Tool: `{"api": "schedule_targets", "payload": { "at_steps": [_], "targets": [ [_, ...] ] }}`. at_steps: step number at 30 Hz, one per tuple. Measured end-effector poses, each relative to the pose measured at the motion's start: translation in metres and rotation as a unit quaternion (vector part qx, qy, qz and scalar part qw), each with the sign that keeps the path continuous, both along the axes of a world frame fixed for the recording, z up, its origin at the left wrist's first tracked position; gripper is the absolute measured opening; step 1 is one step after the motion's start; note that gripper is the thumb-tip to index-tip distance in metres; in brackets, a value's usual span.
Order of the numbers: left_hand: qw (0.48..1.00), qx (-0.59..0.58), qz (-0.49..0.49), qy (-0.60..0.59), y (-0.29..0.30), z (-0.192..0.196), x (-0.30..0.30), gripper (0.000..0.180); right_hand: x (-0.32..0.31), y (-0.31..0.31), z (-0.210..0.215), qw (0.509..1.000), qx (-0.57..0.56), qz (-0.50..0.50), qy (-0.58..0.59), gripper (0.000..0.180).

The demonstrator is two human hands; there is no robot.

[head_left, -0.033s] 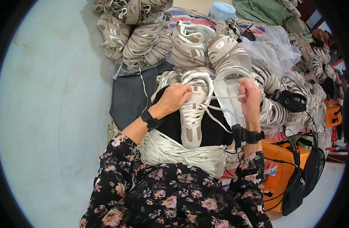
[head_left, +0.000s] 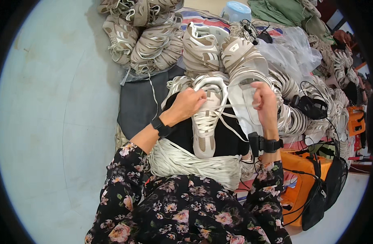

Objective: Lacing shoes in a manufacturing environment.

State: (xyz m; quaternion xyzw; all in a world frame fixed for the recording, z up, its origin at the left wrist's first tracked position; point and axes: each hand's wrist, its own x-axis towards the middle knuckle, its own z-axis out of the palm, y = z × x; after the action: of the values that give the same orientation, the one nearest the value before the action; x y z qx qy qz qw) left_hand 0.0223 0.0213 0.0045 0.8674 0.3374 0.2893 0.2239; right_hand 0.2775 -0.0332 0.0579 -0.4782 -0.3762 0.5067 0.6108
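Observation:
A beige and white sneaker (head_left: 205,143) lies on black cloth (head_left: 226,143) over my lap, its toe pointing toward me. White lacing criss-crosses its lower front. At the upper left of its tongue, my left hand (head_left: 187,105) is closed with fingertips pinched; what they grip is hidden. To the shoe's right, my right hand (head_left: 264,101) pinches a white shoelace (head_left: 237,105), which stretches sideways across the tongue. Another loose length of lace (head_left: 234,129) curves down from the right eyelets. A thick bundle of white laces (head_left: 190,163) rests across my lap below the toe.
Stacked sneakers (head_left: 156,44) stand at the far left, with more (head_left: 202,51) straight ahead. Nested shoes (head_left: 290,120) extend along the right, near clear plastic bags (head_left: 290,53). A light-blue plastic stool or tub (head_left: 236,12) is at the back. An orange container (head_left: 294,195) with black bags sits at the lower right.
My right hand has shifted slightly to the left, and the shoelace in it sits a little lower. My left hand and the sneaker look almost unmoved.

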Motion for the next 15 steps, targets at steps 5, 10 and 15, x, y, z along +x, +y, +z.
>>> {"api": "schedule_targets", "payload": {
  "at_steps": [5,10,15],
  "targets": [
    [0.982,-0.055,-0.075,0.164,0.005,0.013,0.037,0.009,0.016,0.001,-0.008,0.996,-0.049,-0.047,-0.057,0.013],
    [0.984,-0.030,-0.129,0.121,0.003,0.009,0.039,0.010,0.014,-0.007,-0.040,0.948,-0.008,0.123,-0.294,0.012],
    [0.985,-0.034,-0.109,0.130,0.002,0.005,0.046,0.010,-0.030,-0.018,-0.072,0.930,-0.042,0.156,-0.331,0.012]
  ]
}}
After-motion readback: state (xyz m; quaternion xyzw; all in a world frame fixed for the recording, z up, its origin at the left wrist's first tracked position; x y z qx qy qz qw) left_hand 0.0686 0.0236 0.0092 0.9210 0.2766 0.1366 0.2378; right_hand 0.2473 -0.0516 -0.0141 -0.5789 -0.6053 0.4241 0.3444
